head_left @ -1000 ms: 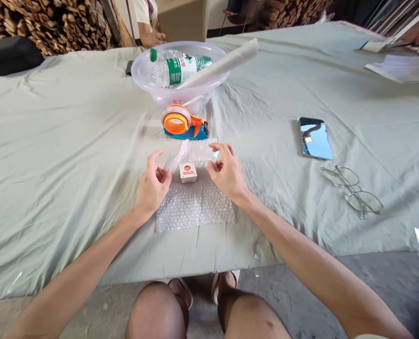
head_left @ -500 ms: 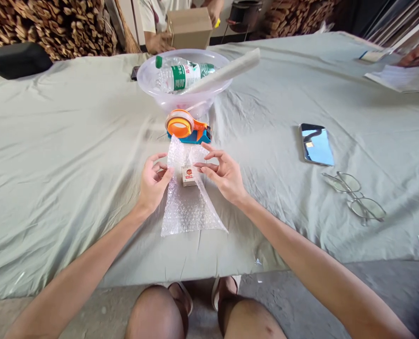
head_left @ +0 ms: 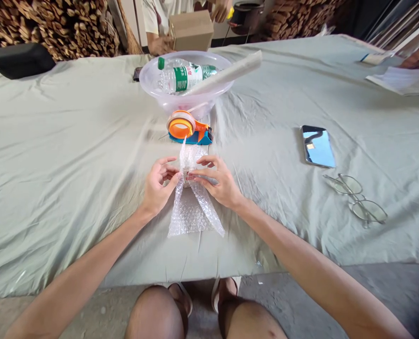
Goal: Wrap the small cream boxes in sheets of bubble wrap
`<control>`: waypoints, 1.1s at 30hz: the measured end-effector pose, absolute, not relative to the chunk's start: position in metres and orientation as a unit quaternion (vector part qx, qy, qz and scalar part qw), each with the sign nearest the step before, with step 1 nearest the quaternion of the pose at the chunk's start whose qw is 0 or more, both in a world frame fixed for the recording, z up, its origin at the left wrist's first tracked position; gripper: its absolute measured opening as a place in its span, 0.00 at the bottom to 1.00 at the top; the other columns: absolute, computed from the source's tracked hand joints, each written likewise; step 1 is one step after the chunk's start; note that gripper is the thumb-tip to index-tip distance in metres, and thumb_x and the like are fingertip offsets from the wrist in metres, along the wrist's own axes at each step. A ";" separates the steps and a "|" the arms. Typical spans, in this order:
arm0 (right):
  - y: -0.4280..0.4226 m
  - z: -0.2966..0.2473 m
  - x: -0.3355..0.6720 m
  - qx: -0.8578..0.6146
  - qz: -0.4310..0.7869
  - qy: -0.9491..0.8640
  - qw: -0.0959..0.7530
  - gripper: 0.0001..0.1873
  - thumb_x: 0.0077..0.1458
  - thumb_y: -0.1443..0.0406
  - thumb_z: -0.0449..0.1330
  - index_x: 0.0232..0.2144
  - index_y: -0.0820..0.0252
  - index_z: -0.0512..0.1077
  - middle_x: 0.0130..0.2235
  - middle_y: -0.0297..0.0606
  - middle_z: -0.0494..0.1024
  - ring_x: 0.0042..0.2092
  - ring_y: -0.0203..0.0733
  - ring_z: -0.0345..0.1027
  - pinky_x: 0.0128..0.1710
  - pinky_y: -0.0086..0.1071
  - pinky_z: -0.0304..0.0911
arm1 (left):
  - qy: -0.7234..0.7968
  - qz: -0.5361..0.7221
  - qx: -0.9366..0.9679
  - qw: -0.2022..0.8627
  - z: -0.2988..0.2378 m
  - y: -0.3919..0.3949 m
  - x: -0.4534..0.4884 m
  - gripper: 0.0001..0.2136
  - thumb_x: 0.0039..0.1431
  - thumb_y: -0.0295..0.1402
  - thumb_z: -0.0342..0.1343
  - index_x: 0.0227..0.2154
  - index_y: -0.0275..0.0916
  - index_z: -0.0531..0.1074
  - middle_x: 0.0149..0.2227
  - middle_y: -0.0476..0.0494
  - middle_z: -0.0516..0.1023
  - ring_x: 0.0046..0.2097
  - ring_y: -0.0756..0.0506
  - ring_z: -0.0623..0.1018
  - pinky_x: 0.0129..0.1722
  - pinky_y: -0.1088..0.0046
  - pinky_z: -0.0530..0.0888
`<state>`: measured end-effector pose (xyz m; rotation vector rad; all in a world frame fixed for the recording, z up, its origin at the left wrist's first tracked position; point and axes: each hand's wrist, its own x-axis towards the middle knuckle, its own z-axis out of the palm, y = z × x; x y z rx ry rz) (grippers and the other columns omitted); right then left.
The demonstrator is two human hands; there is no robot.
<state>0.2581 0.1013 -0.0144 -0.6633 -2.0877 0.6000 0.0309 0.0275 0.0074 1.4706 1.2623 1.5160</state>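
A sheet of bubble wrap [head_left: 190,217] lies on the cloth in front of me, its two sides folded up around a small white box with red print [head_left: 186,178]. The wrap and my fingers hide most of the box. My left hand [head_left: 159,186] pinches the left side of the wrap between thumb and fingers. From the other side, my right hand [head_left: 221,182] has hold of the right flap, its fingers laid over the box. Just beyond the wrap stands an orange and blue tape dispenser [head_left: 198,136].
Behind the dispenser is a clear plastic basin [head_left: 149,89] holding plastic bottles [head_left: 191,77] and a white roll [head_left: 227,73]. A phone [head_left: 318,146] and glasses [head_left: 358,197] lie to the right. Across the table, another person handles a cardboard box [head_left: 191,30]; a hand with papers [head_left: 396,77] shows far right.
Both hands have moved closer together, drawing the sides of the bubble wrap inward over the small box. The box is now more covered.
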 end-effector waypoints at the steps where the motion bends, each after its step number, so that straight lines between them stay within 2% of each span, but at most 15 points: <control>1: 0.101 -0.015 0.257 -0.258 0.229 -0.839 0.420 0.12 0.80 0.57 0.64 0.53 0.42 0.89 0.59 0.44 0.79 0.62 0.56 0.75 0.65 0.58 0.76 | 0.487 0.576 0.566 0.332 0.007 0.027 0.031 0.21 0.72 0.42 0.72 0.61 0.42 0.76 0.41 0.46 0.88 0.42 0.45 0.88 0.47 0.67 0.85; 5: 0.097 -0.015 0.256 -0.259 0.186 -0.855 0.409 0.16 0.83 0.59 0.58 0.57 0.43 0.87 0.53 0.44 0.76 0.56 0.54 0.73 0.62 0.57 0.75 | 0.497 0.566 0.582 0.307 0.005 0.028 0.029 0.19 0.78 0.47 0.67 0.61 0.42 0.77 0.43 0.43 0.90 0.45 0.42 0.90 0.50 0.63 0.87; 8: 0.095 -0.013 0.257 -0.264 0.166 -0.870 0.381 0.17 0.83 0.61 0.56 0.59 0.47 0.85 0.51 0.45 0.79 0.53 0.54 0.74 0.58 0.55 0.75 | 0.502 0.569 0.601 0.250 0.002 0.028 0.029 0.16 0.81 0.49 0.65 0.57 0.42 0.80 0.43 0.43 0.90 0.45 0.43 0.91 0.50 0.65 0.86; 11: 0.093 -0.010 0.258 -0.275 0.148 -0.876 0.367 0.17 0.83 0.62 0.55 0.63 0.49 0.81 0.60 0.48 0.82 0.60 0.57 0.76 0.62 0.57 0.74 | 0.492 0.583 0.608 0.221 -0.002 0.029 0.030 0.16 0.80 0.49 0.65 0.57 0.43 0.80 0.48 0.41 0.89 0.49 0.43 0.90 0.48 0.68 0.85; 15: 0.092 -0.008 0.258 -0.282 0.122 -0.877 0.370 0.20 0.84 0.61 0.55 0.69 0.50 0.77 0.70 0.51 0.78 0.70 0.61 0.73 0.67 0.61 0.74 | 0.488 0.590 0.593 0.250 -0.007 0.029 0.030 0.20 0.78 0.51 0.68 0.60 0.45 0.77 0.58 0.38 0.86 0.54 0.43 0.88 0.46 0.70 0.86; 21: 0.092 -0.009 0.259 -0.278 0.154 -0.888 0.331 0.26 0.86 0.61 0.49 0.77 0.44 0.72 0.71 0.50 0.76 0.72 0.61 0.72 0.71 0.65 0.72 | 0.497 0.585 0.596 0.237 -0.012 0.032 0.030 0.15 0.80 0.48 0.65 0.59 0.45 0.78 0.56 0.39 0.86 0.54 0.43 0.88 0.45 0.70 0.86; 24: 0.094 -0.008 0.259 -0.251 0.205 -0.893 0.311 0.31 0.86 0.62 0.44 0.84 0.41 0.60 0.80 0.46 0.70 0.81 0.57 0.64 0.77 0.66 0.66 | 0.493 0.592 0.593 0.233 -0.011 0.031 0.030 0.15 0.81 0.49 0.63 0.58 0.45 0.78 0.57 0.39 0.85 0.55 0.42 0.87 0.48 0.68 0.86; 26: 0.095 -0.007 0.259 -0.234 0.245 -0.889 0.308 0.34 0.86 0.61 0.44 0.87 0.41 0.50 0.85 0.44 0.61 0.85 0.54 0.55 0.82 0.64 0.62 | 0.485 0.592 0.593 0.250 -0.009 0.030 0.030 0.16 0.82 0.50 0.61 0.59 0.45 0.78 0.57 0.38 0.85 0.56 0.41 0.86 0.50 0.65 0.86; 28: 0.096 -0.006 0.260 -0.217 0.273 -0.884 0.310 0.35 0.86 0.60 0.44 0.88 0.43 0.46 0.87 0.42 0.56 0.87 0.51 0.50 0.85 0.62 0.58 | 0.485 0.578 0.601 0.264 -0.008 0.028 0.031 0.17 0.81 0.49 0.62 0.61 0.46 0.78 0.59 0.37 0.84 0.58 0.41 0.85 0.50 0.66 0.85; 30: 0.096 -0.004 0.260 -0.208 0.287 -0.881 0.312 0.35 0.86 0.60 0.45 0.88 0.44 0.49 0.88 0.41 0.55 0.87 0.51 0.51 0.85 0.61 0.57 | 0.502 0.561 0.607 0.253 -0.007 0.026 0.033 0.19 0.75 0.46 0.68 0.62 0.46 0.77 0.58 0.39 0.83 0.55 0.42 0.84 0.46 0.69 0.85; 33: 0.095 -0.004 0.261 -0.207 0.286 -0.879 0.320 0.30 0.86 0.60 0.45 0.84 0.47 0.59 0.86 0.44 0.60 0.85 0.53 0.58 0.83 0.63 0.61 | 0.529 0.566 0.594 0.217 -0.007 0.026 0.036 0.18 0.70 0.36 0.70 0.59 0.45 0.78 0.44 0.47 0.80 0.43 0.47 0.82 0.38 0.74 0.81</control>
